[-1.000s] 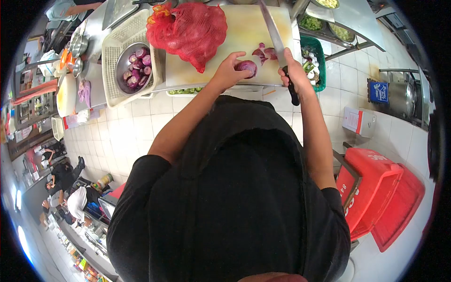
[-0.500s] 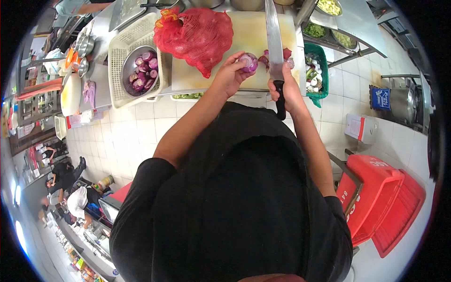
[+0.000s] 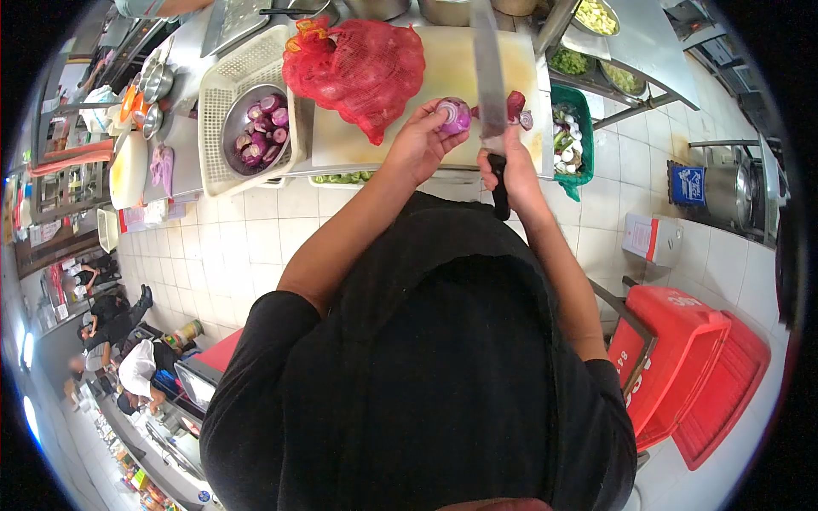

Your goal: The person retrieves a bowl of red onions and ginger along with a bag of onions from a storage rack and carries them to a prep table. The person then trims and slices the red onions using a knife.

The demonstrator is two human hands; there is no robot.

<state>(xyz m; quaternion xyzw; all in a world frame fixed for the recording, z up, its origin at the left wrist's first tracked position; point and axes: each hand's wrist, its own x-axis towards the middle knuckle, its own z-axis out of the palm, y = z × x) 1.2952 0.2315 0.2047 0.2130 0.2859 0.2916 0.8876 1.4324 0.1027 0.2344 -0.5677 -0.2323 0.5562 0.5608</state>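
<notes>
My left hand (image 3: 419, 143) holds a red onion (image 3: 454, 116) with a pale cut face showing, over the cutting board (image 3: 358, 154). My right hand (image 3: 516, 173) grips the black handle of a large knife (image 3: 488, 77); its blade points away from me and is slightly blurred. Dark onion skins (image 3: 515, 104) and a small cut piece (image 3: 527, 120) lie right of the blade. A red mesh bag (image 3: 362, 72) rests on the board's left part. Further left, a metal bowl (image 3: 228, 136) of purple onions sits inside a cream plastic basket (image 3: 210, 162).
A green basket (image 3: 583, 102) with vegetable scraps hangs right of the board. Metal pots (image 3: 446, 12) stand behind it. Trays of chopped vegetables (image 3: 595, 15) are at the upper right. A red bin (image 3: 673, 341) stands lower right. Several people are at the far left.
The onion in my left hand has been lifted and turned, now showing a cut face. My right hand and the knife have shifted left, and a small cut piece appears beside the skins.
</notes>
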